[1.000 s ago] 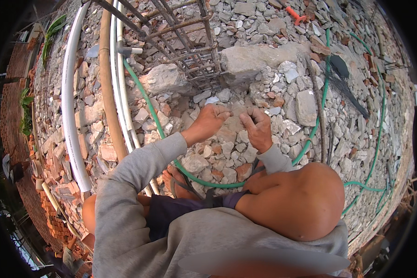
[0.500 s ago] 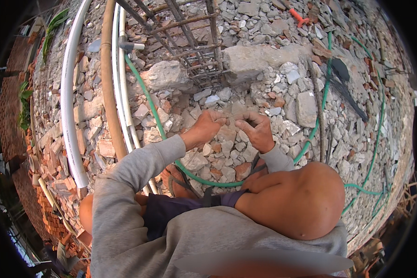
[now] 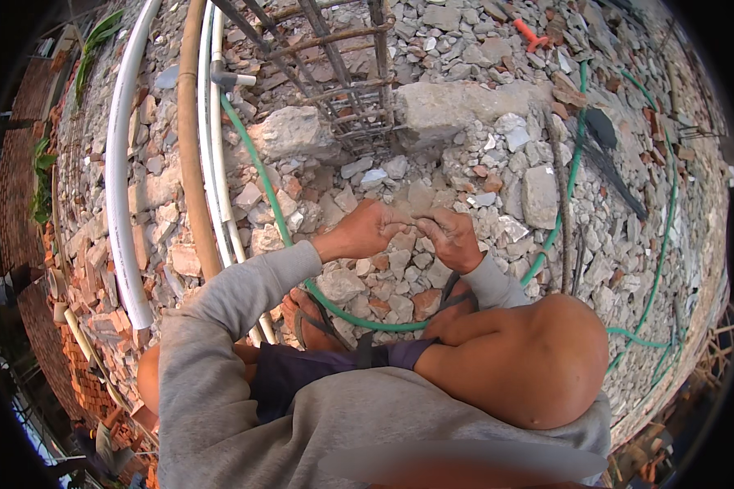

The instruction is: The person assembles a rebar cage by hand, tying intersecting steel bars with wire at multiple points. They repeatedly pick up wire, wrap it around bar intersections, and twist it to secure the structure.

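My left hand (image 3: 365, 229) and my right hand (image 3: 454, 239) meet fingertip to fingertip over the broken rubble (image 3: 400, 269), in front of my sandalled feet. The left fingers are curled closed. On the right, thumb and forefinger press together in a pinch. Something very thin may run between the fingertips, but it is too small to name. Just beyond the hands rises a cage of rusty reinforcing bars (image 3: 342, 73) tied with cross bars. Behind and below my hands a green hose (image 3: 342, 314) loops across the stones.
On the left lie a thick white pipe (image 3: 121, 163), a bamboo pole (image 3: 189, 122) and thin white pipes (image 3: 212, 163). Large concrete blocks (image 3: 465, 106) flank the bar cage. Far right are an orange-handled tool (image 3: 532, 37), dark netting (image 3: 612, 163) and a rod (image 3: 561, 196).
My hands have come together; the right fingers, more spread before, are now pinched near the left fingertips. The left hand has shifted slightly towards me.
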Action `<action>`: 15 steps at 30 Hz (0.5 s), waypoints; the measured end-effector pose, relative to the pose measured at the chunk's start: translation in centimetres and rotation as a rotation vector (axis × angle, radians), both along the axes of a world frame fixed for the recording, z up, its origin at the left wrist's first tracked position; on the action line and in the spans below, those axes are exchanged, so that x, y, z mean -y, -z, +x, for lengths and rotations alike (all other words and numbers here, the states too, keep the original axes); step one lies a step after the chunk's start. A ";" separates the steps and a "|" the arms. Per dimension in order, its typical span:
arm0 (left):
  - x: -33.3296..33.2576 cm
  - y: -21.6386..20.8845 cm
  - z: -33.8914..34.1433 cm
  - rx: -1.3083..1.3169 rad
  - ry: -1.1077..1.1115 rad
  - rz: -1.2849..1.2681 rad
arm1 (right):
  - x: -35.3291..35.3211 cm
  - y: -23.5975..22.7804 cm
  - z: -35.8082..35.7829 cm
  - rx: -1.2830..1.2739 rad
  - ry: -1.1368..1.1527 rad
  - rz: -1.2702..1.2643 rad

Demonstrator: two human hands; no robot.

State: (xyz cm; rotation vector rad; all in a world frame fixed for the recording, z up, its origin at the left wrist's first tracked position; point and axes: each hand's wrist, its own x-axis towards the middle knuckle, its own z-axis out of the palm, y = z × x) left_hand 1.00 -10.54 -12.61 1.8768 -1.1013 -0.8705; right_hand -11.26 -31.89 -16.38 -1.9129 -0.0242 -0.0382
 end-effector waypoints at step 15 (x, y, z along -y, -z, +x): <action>0.4 -0.4 -0.8 0.164 -0.045 0.020 | 0.3 0.9 0.1 -0.360 0.041 0.154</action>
